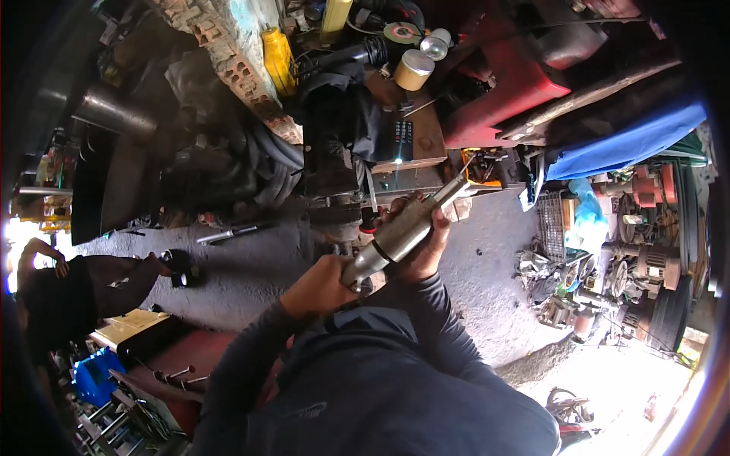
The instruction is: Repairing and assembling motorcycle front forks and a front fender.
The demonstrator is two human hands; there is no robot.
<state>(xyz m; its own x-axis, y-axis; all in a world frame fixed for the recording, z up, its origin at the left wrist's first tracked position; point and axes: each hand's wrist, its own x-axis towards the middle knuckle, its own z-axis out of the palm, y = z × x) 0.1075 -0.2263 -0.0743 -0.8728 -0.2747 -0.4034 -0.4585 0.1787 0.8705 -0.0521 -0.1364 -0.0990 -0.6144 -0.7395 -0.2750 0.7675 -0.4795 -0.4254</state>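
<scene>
Both of my hands hold a heavy grey metal cylinder tool (403,228) in front of my chest, tilted so that its thin rod end points away and to the right. My left hand (318,285) is closed around its narrower near end. Beneath the thick barrel, my right hand (426,258) cups it, with fingertips showing on the far side and the thumb on the right side. A dark ring circles the barrel between my hands. What the left palm covers is hidden.
Ahead stands a cluttered wooden bench (426,140) with a tan-sided can (414,70). An orange-edged tray (483,171) sits at its right. Machine parts (631,258) crowd the right side. Another metal tool (226,234) lies on the floor left, near another person (84,285).
</scene>
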